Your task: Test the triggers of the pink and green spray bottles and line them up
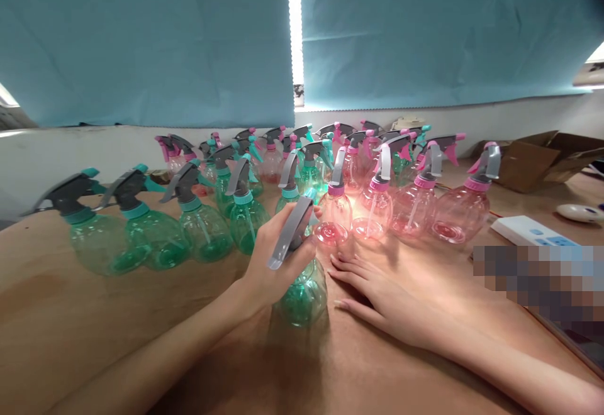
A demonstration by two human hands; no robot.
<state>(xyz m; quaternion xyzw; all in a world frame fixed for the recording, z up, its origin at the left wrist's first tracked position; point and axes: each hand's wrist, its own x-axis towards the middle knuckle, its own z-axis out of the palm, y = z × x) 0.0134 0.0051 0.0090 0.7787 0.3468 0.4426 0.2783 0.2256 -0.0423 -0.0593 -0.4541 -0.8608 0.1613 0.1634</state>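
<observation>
My left hand (271,258) is wrapped round the neck of a green spray bottle (302,298) with a grey trigger head. That bottle is upright, close in front of me, and its neck is partly hidden by my fingers. Just to its right, my right hand (377,289) lies flat on the wooden table (226,365), fingers stretched out and holding nothing. Beyond my fingertips stands a pink spray bottle (334,217). A row of green spray bottles (160,239) stands to the left, and more pink spray bottles (415,207) stand to the right.
Several more pink and green bottles crowd behind the front row. On the right are a white power strip (528,229), a white computer mouse (578,214) and an open cardboard box (538,160). Blue-green blinds (151,44) hang at the back. A blurred-out patch covers the right edge.
</observation>
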